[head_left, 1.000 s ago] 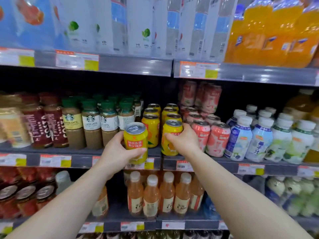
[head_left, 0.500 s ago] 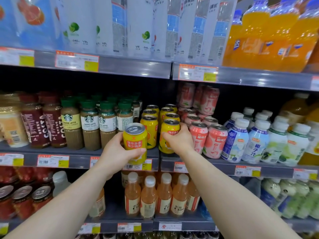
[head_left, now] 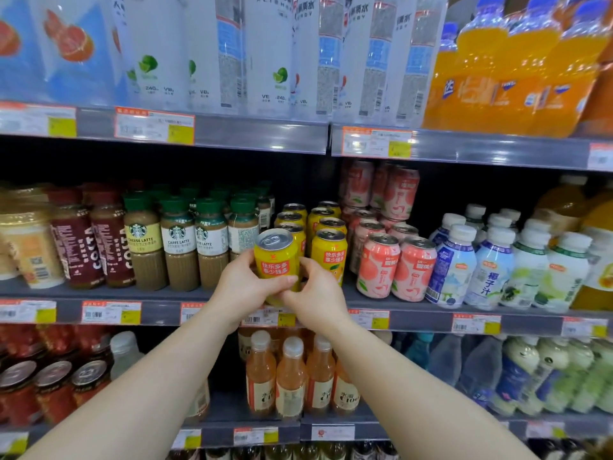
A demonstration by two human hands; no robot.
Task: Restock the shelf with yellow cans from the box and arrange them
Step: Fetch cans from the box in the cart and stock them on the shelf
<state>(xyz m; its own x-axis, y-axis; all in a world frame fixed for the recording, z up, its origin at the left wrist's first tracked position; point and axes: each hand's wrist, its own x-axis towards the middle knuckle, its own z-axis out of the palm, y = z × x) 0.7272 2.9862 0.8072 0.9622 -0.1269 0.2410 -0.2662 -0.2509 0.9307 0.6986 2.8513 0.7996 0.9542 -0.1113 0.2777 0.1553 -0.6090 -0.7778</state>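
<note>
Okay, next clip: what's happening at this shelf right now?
A person is stocking a drinks shelf. Both hands are on one yellow can: the left hand wraps it from the left, and the right hand has its fingers at the can's lower right side. The can is upright at the front edge of the middle shelf, ahead of the left row of yellow cans, between the Starbucks latte bottles and the pink peach cans. Whether it rests on the shelf is unclear.
</note>
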